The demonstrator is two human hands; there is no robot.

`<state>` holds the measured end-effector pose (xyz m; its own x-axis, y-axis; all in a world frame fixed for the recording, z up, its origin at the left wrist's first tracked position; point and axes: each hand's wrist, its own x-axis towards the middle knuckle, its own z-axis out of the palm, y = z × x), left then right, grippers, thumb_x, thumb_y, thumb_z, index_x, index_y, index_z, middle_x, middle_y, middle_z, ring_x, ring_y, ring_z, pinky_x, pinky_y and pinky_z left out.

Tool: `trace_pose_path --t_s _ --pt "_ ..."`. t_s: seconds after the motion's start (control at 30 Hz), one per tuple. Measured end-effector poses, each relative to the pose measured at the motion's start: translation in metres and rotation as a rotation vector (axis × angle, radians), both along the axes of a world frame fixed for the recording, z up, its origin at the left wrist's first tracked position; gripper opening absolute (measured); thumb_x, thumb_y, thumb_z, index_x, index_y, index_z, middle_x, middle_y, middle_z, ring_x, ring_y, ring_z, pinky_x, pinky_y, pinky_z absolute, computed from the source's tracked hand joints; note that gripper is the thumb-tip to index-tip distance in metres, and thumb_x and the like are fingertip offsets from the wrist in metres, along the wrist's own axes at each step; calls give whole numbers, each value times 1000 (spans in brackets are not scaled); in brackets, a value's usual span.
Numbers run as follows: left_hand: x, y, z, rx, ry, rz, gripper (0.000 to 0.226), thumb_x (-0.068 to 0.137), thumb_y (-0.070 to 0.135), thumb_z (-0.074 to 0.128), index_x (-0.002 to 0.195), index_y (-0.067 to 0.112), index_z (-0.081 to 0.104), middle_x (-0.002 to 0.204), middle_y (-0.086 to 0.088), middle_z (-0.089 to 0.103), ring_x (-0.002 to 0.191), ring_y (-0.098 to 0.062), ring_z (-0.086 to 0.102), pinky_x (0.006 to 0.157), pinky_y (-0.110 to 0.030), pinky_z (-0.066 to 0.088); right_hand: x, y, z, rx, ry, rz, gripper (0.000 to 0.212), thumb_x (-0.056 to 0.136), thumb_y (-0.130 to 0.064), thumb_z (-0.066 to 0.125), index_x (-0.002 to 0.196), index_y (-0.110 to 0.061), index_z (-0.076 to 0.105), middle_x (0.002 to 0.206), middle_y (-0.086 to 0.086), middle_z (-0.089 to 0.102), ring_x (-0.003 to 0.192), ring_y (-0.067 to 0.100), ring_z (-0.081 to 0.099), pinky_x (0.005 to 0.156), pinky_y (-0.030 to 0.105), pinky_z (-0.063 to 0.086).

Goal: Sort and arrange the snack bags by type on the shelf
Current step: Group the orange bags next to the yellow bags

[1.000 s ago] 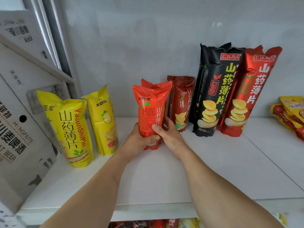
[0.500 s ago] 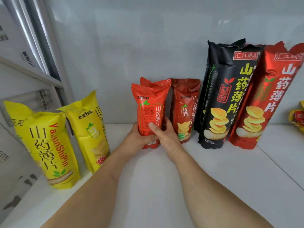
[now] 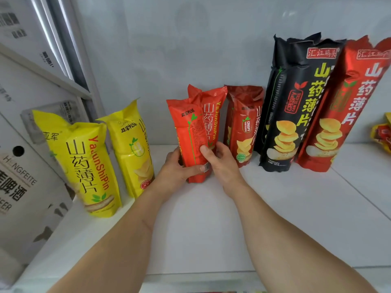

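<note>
Snack bags, head view only.

Two small orange-red bags stand mid-shelf, one in front of the other: front orange bag (image 3: 191, 142) and rear orange bag (image 3: 211, 121), touching, bases on the shelf (image 3: 275, 218). Front one tilts slightly left at the top; rear one leans right behind it.

Grip state:
- left hand (image 3: 179, 168): fingers wrapped round the lower left side of the front orange bag, thumb across its bottom front near the barcode.
- right hand (image 3: 222, 161): thumb pressed on the front face of the front bag, fingers curled behind toward the rear bag. Can't tell exactly which bag the hidden fingers touch.

Key relation: both bags sit directly ahead of the hands, long axis near vertical, held low near the base. Both hands equally close, one on each flank.

Neighbours:
- right: dark red bag (image 3: 243, 125), just beside the pair, upright against the wall.
- further right: tall black bag (image 3: 296, 106), then tall red bag (image 3: 347, 106), overlapping, leaning left.
- left: two yellow bags, front yellow bag (image 3: 84, 163) and back yellow bag (image 3: 133, 149), apart from the orange pair.
- cardboard box (image 3: 21, 176) at far left; some yellow-red packets (image 3: 383, 134) at the right edge.

Judgement: colours already grouped; current step looks like squaring up the orange pair. Next move probably calls for straightening both to vertical. Risk: low hold on tall light bags, tops may tip.
</note>
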<state>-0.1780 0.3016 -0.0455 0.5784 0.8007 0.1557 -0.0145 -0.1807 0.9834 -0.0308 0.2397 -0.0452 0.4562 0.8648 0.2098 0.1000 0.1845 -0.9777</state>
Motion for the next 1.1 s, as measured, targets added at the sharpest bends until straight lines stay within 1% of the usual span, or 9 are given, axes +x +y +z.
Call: trace_pose_path --t_s 0.2,0.3,0.4,0.53,0.67,0.77,0.87,1.0,1.1 --pt "-16 -6 1 0 -17 -44 80 65 32 80 138 33 48 117 4 71 108 -20 67 87 -44 56 -11 -16 0 -42 -50 -133 28 86 -42 74 99 -19 65 107 -3 68 94 0 62 74 9 44" --pt "-15 -5 -2 34 -5 23 90 64 27 86 142 33 42 129 0 63 113 -17 64 85 -34 58 -13 -18 -1 -71 -88 -175 38 87 -56 67 97 -20 64 103 -5 66 93 6 61 81 23 46" --pt "-7 -3 -2 115 93 140 106 56 45 90 147 33 35 133 -5 53 116 -20 59 94 -42 56 -14 -17 -2 -82 -106 -202 39 84 -67 61 89 -28 65 100 -8 66 94 12 62 89 37 49" --pt "3 -3 0 237 296 227 100 65 49 87 147 21 37 135 -5 41 120 -21 53 101 -45 50 -17 -22 0 -82 -77 -176 45 85 -70 56 98 -30 70 106 -9 73 103 12 67 90 34 53" --pt "16 0 3 223 335 285 98 59 58 87 135 17 40 132 -3 48 116 -22 58 95 -45 54 -16 -21 2 -89 -52 -140 35 87 -54 68 100 -22 70 107 -6 74 99 7 68 82 22 51" --pt "21 5 2 173 344 224 108 62 52 88 146 20 28 135 -6 53 118 -24 59 97 -43 53 -12 -16 -1 -95 -26 -168 45 86 -51 70 115 -17 68 109 -5 74 102 9 69 84 22 54" --pt "19 11 1 185 353 150 87 73 41 85 142 17 39 114 -8 61 93 -16 63 77 -28 52 -9 -11 0 -111 -47 -222 45 91 -51 64 119 -15 67 109 -5 73 96 4 69 74 14 50" --pt "25 19 -2 172 327 188 71 72 47 84 128 20 49 122 0 55 107 -18 60 85 -29 52 -5 -1 0 -133 -39 -276 45 92 -54 60 112 -15 70 104 -4 74 95 10 69 85 29 55" --pt "35 21 -2 118 308 203 73 70 46 86 125 20 46 119 4 61 98 -13 61 74 -23 48 2 4 1 -162 -54 -305 34 93 -54 58 95 -22 70 97 -5 74 95 13 68 89 33 54"
